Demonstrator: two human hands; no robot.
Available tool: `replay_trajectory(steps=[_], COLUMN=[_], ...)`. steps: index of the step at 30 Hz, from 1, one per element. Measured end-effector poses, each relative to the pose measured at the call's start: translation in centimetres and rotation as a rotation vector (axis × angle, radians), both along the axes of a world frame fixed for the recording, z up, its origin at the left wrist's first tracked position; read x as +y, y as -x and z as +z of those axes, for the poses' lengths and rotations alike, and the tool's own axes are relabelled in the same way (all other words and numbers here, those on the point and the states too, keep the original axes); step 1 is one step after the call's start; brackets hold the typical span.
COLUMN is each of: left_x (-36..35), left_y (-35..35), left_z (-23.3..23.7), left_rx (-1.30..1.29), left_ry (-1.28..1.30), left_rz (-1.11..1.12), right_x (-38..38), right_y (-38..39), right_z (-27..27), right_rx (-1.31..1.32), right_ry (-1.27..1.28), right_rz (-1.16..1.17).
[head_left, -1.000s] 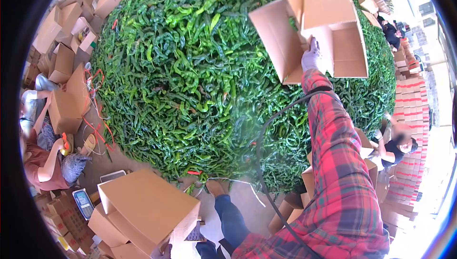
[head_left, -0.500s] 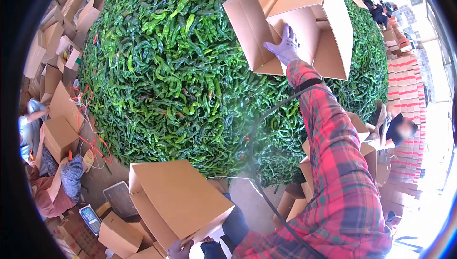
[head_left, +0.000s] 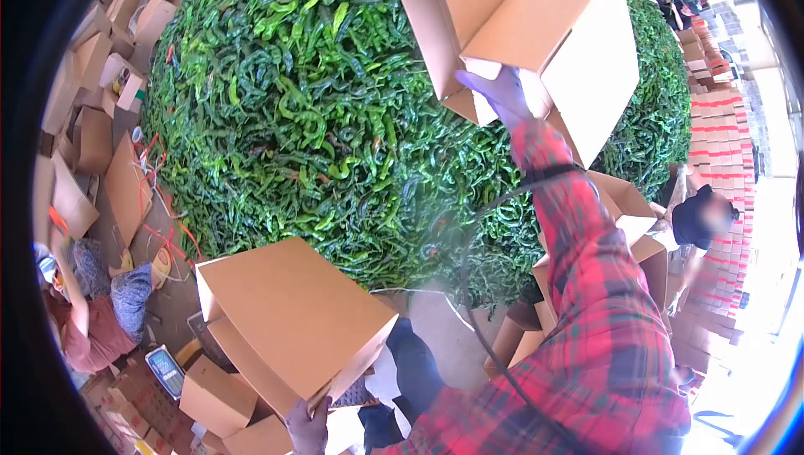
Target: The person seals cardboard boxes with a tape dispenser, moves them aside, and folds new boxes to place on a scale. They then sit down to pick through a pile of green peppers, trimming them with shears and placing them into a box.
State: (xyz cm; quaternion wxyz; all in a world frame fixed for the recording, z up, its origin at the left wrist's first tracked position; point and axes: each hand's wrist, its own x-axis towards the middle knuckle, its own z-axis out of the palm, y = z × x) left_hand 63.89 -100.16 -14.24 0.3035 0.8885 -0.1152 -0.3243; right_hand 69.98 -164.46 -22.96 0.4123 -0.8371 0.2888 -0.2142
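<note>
My right hand (head_left: 505, 97), in a pale purple glove, reaches out at the upper right. It grips the inner edge of an open cardboard box (head_left: 544, 15), thumb pointing left; the fingertips are blurred and partly lost in glare. This box is tilted over a large heap of green peppers (head_left: 318, 120), its flaps spread. At the bottom, my left hand (head_left: 308, 428) is closed on the lower edge of another cardboard box (head_left: 297, 321). That box is tipped, its broad plain side facing up. Part of my left hand is cut off by the frame.
Several open cardboard boxes (head_left: 219, 401) lie at the lower left, and more (head_left: 624, 204) stand at the right. A seated person (head_left: 100, 329) is at the left; another person (head_left: 699, 221) bends at the right beside stacked boxes (head_left: 724, 154). A dark cable (head_left: 490, 350) crosses before my arm.
The box at my right hand has tipped and shifted slightly right, showing more of its outer side. My left hand and its box have risen and moved left. The person at the right has shifted.
</note>
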Motion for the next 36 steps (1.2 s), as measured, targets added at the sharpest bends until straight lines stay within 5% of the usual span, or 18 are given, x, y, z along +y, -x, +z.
replay_trajectory(steps=[4, 8, 12, 15, 18, 24, 28, 31, 36], left_x=[0.6, 0.7, 1.0, 0.5, 0.2, 0.6, 0.7, 1.2, 1.2], left_y=[0.4, 0.8, 1.3, 1.3, 1.5, 1.7, 2.0, 2.4, 2.7], left_z=[-0.7, 0.4, 0.7, 1.3, 2.2, 3.5, 3.2, 2.5, 2.5], left_rx=[-0.023, 0.042, 0.032, 0.058, 0.078, 0.028, -0.026, -0.042, -0.028], left_ry=[-0.019, -0.007, 0.014, 0.039, 0.148, 0.076, 0.082, 0.076, 0.066], left_rz=[0.018, 0.039, -0.011, -0.039, 0.038, 0.056, 0.096, 0.125, 0.236], right_x=[7.6, 5.1, 4.6, 7.9, 8.7, 2.4, -0.9, -2.3, -4.2], right_y=[3.8, 4.2, 5.8, 5.2, 2.5, -6.3, -10.8, -14.4, -17.6], right_z=[3.3, 1.4, 4.8, 12.5, 17.1, 20.6, 21.5, 18.3, 13.1], right_rx=[-1.095, -1.199, -1.151, -1.077, -0.916, -0.241, -0.086, -0.451, 0.051], right_ry=[-1.241, -0.939, -0.723, -0.498, -0.528, 0.552, 0.164, -0.170, 0.214], right_rz=[-0.221, -0.557, -0.387, -0.250, -0.313, 0.019, 0.040, 0.054, -0.153])
